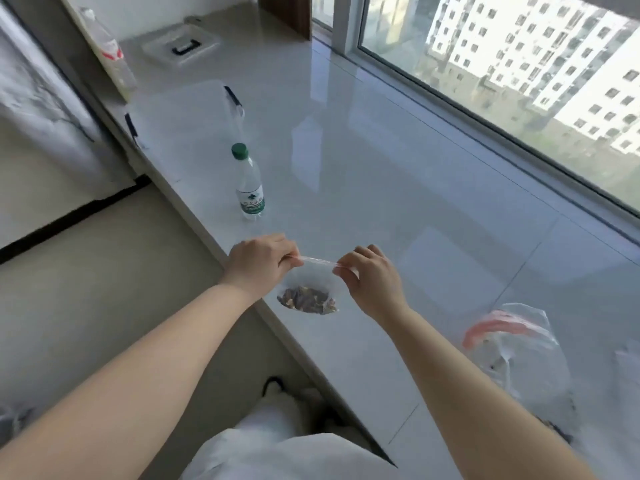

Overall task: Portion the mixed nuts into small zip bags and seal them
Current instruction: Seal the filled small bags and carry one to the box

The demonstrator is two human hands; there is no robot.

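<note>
We see both hands up over the near edge of the sill, stretching a small zip bag between them. Left hand pinches the left end of the bag's top strip, fingers curled in tight. Right hand pinches the right end, thumb and forefinger closed on the strip, other fingers loosely bent. The strip runs taut and nearly level between the two hands. The bag hangs down from it, with nuts piled in its bottom; we cannot tell whether the bottom touches the sill or hangs just above it. We cannot tell whether the zip is closed along its length.

Beyond the hands a water bottle with a green cap stands upright on the sill, well apart from the bag. Farther back a clear box with dark latches sits at the sill's left edge, and its lid lies at the far end. To the right of the right forearm lies a bigger clear bag with a red zip strip, crumpled, contents blurred. A window runs along the sill's right side. At the bottom of the view, white clothing on the person.
</note>
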